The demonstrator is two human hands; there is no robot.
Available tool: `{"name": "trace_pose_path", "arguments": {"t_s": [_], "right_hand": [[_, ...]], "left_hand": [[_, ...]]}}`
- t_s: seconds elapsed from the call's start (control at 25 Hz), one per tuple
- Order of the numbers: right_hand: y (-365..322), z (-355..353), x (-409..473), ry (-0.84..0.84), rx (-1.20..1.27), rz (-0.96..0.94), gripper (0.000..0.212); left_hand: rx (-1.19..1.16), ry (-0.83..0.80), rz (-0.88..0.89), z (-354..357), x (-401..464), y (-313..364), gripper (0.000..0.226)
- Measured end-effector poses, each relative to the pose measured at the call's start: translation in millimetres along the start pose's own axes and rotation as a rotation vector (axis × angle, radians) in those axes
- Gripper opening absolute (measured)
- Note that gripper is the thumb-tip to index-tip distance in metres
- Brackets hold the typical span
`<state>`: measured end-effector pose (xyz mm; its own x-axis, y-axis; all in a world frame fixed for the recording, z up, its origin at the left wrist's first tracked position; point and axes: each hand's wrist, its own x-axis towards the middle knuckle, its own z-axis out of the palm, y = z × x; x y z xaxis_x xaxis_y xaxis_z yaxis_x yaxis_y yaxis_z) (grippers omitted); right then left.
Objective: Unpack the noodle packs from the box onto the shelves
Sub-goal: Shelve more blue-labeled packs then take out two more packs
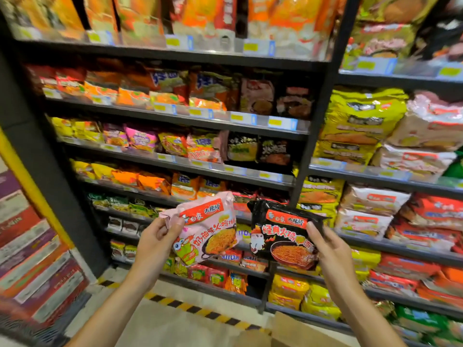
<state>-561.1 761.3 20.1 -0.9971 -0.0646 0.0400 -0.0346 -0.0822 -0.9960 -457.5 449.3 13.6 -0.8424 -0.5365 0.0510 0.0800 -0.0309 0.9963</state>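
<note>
Pink and black were the two wrappers in play: the left hand pinched the crumpled upper corner of a pink noodle pack, thumb on the face, and the right hand gripped the right edge of a black noodle pack, thumb across its front. Both packs were held up, well clear of the shelves, side by side and just apart. A corner of the brown cardboard box showed low on the floor, near the striped hazard tape.

To shelve them well, I judged each pack should go to the row of its own colour. Matching black packs and a pink-edged one appeared to sit at the right end of the mid-height shelves, so the arms would need to lift. A corner pinch lets the pack swing, so the left hand would do better to steady it before sliding it in upright, face outward, behind the price tags.

On print: both packs carried a red banner with Chinese characters that seemed to read 白象 and 大辣娇; the black one's large characters looked like 经典火鸡面. The tag text was too blurred to read.
</note>
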Motion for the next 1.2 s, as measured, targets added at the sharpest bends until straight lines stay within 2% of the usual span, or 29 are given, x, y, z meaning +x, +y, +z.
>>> {"name": "trace_pose_path", "arguments": {"t_s": [0.16,0.24,0.32,0.44,0.48,0.76,0.88,1.08,1.2], "right_hand": [[-6,83,-2,-0.055,-0.021,-0.02,0.038],[-7,109,-3,-0.06,-0.014,-0.024,0.039],[-10,125,-4,-0.063,-0.006,-0.019,0.039],[-18,138,3,-0.044,-0.005,-0.031,0.068],[-22,139,7,-0.039,-0.007,-0.047,0.069],[-52,136,55,-0.02,0.041,-0.142,0.049],[-54,133,90,-0.002,0.02,-0.186,0.047],[-66,130,155,0.036,0.113,-0.211,0.028],[-72,130,200,0.044,0.106,-0.232,0.023]], "left_hand": [[0.014,-0.023,0.036,-76,26,17,0.022],[0.032,-0.055,0.069,-97,38,25,0.021],[0.013,-0.071,0.101,-106,47,31,0.022],[0.007,-0.085,0.133,-111,67,40,0.02],[0.01,-0.086,0.143,-110,74,43,0.019],[0.008,-0.151,0.249,-75,134,70,0.019],[-0.028,-0.165,0.287,-52,166,73,0.017],[-0.026,-0.161,0.373,-4,233,93,0.016],[0.009,-0.115,0.496,30,282,116,0.009]]}}
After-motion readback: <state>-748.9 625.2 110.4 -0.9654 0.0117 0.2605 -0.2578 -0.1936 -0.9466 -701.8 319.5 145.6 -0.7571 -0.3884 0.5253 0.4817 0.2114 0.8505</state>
